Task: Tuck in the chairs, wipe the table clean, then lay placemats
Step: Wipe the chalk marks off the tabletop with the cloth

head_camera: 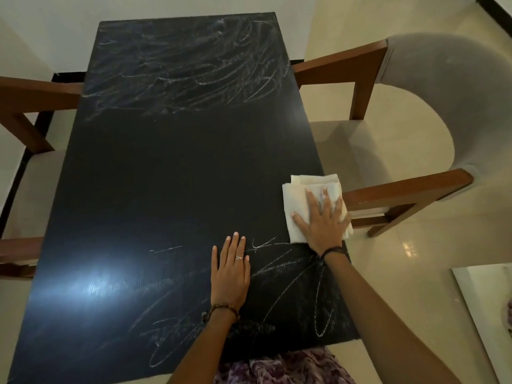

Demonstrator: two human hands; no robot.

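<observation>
Now your right hand (322, 218) lies flat, fingers spread, pressing the white cloth (302, 202) at the right edge of the black table (177, 167). Your left hand (230, 266) rests flat and holds nothing. The cloth looks soft and light (it may bunch up), so press on its middle. Chalky marks (188, 67) remain far and near.

A black desk (171, 167) streaked with white chalk scribbles far and near, its middle wiped dark. A folded white cloth (300, 195) lies flat at its right edge. Wooden chairs (415, 112) flank both sides.
</observation>
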